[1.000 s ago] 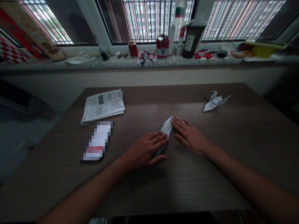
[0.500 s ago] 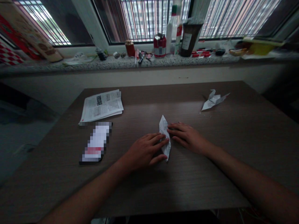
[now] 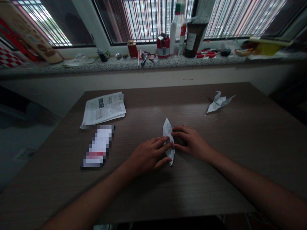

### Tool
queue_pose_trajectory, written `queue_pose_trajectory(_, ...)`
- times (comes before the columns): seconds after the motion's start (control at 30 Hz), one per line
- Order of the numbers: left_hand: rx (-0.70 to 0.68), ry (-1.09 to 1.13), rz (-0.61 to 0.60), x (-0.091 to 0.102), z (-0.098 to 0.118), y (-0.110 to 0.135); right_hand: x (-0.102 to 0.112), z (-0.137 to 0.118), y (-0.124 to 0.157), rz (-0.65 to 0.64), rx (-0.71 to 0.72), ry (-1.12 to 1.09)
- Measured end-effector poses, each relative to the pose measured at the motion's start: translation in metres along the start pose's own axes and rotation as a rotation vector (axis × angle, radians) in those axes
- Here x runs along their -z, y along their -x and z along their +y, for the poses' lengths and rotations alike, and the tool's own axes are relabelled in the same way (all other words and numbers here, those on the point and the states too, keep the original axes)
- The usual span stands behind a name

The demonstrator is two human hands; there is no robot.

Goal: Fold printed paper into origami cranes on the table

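A narrow, diamond-shaped piece of folded paper (image 3: 167, 127) with printing on it lies on the wooden table (image 3: 144, 198), its long axis pointing away from me. My left hand (image 3: 150, 154) rests across its left side and middle, fingers stretched out and pressing it down. At the paper's right edge, my right hand (image 3: 192, 140) touches it with its fingertips, the fingers apart and slightly bent. Part of the paper's middle is hidden under my left fingers.
A folded paper crane (image 3: 218, 103) stands at the table's back right. At the left lie printed sheets (image 3: 104, 108) and, nearer me, a phone (image 3: 98, 147) with a blurred screen. Behind, a stone windowsill (image 3: 115, 68) bears a red can (image 3: 163, 46), bottles and small items.
The thumb of my right hand has moved in to the paper's right edge and its fingers are more spread and bent. My left hand and the paper stay in place.
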State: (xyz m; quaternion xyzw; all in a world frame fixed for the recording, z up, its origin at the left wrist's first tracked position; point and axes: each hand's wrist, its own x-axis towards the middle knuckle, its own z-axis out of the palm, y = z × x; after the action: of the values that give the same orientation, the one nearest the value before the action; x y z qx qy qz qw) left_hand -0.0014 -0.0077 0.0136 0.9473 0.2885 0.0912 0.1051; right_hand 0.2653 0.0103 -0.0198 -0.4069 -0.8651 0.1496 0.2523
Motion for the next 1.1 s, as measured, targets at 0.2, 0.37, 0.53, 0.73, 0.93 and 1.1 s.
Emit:
queue_pose_trajectory(0.2, 0.008, -0.016, 0.019, -0.002, 0.000, 0.000, 0.004, 0.003, -0.002, -0.012, 0.009, -0.072)
queue_pose_trajectory(0.37, 0.002, -0.046, 0.012, -0.007, -0.001, -0.001, 0.011, 0.003, -0.004, -0.009, -0.005, -0.169)
queue_pose_trajectory(0.53, 0.002, -0.058, 0.062, -0.012, -0.002, -0.003, 0.008, 0.005, -0.003, -0.015, 0.001, -0.138)
queue_pose_trajectory(0.73, -0.003, -0.068, 0.079, -0.016, -0.002, -0.006, 0.005, 0.004, -0.004, 0.011, -0.007, -0.129)
queue_pose_trajectory(0.93, -0.011, -0.071, 0.070, -0.019, -0.002, -0.007, 0.001, 0.003, -0.004, 0.027, -0.011, -0.089)
queue_pose_trajectory(1.1, -0.001, -0.073, 0.075, -0.018, -0.001, -0.007, -0.003, 0.001, -0.002, 0.019, -0.037, -0.041)
